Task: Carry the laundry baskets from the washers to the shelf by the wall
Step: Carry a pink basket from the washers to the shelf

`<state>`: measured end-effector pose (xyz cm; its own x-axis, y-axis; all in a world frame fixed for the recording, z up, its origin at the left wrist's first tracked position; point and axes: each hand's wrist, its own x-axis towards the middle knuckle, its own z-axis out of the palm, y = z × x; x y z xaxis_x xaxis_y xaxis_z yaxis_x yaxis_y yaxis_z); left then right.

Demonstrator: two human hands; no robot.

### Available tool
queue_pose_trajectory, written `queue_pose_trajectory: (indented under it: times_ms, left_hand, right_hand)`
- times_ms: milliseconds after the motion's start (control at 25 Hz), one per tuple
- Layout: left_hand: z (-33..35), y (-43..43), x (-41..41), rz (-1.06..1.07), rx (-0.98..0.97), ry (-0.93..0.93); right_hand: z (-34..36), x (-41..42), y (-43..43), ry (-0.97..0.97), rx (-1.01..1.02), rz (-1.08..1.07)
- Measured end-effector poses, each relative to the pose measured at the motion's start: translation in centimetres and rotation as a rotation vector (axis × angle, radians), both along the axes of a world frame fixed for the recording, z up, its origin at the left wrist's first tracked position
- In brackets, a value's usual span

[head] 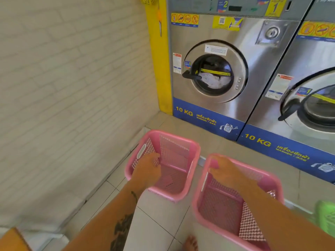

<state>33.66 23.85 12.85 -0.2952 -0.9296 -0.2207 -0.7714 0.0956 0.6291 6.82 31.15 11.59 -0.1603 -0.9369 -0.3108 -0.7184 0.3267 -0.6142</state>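
Two empty pink laundry baskets are in front of the washers. My left hand (pixel 147 171) reaches into the left pink basket (pixel 181 144), fingers curled over its left wall near the handle slot. The right pink basket (pixel 217 205) is nearer to me and looks tilted; my right hand (pixel 224 171) is closed over its far left rim. A steel 10 kg washer (pixel 213 69) stands behind the baskets with its door shut and white laundry inside. A second washer (pixel 308 98) stands to its right.
A white brick wall (pixel 72 87) runs along the left, with a yellow pillar (pixel 159 60) in the corner. A green basket (pixel 326 216) shows at the right edge. My bare foot (pixel 190 243) rests on the tiled floor (pixel 154 223).
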Motion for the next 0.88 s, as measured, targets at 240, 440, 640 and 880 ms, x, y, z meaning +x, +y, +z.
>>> queue_pose_trajectory:
  times_ms: [240,440,640,880]
  left_hand:
    - [-6.5,-6.5,2.1,-0.019,0.057,-0.091]
    - [-14.3,-13.4,3.3,-0.030,0.052,-0.293]
    - [-23.6,-22.5,5.7,-0.142,-0.064,-0.470]
    - [-32.6,-30.7,9.1,-0.176,0.043,-0.438]
  right_hand:
    - [-6.1,1.8,-7.4,-0.032,0.144,-0.073]
    - [-12.8,2.5,-13.1,-0.044,0.355,-0.200]
    - [-21.4,3.6,-18.2,-0.057,0.522,-0.383]
    - [-29.8,5.4,-20.1,-0.039,0.599,-0.592]
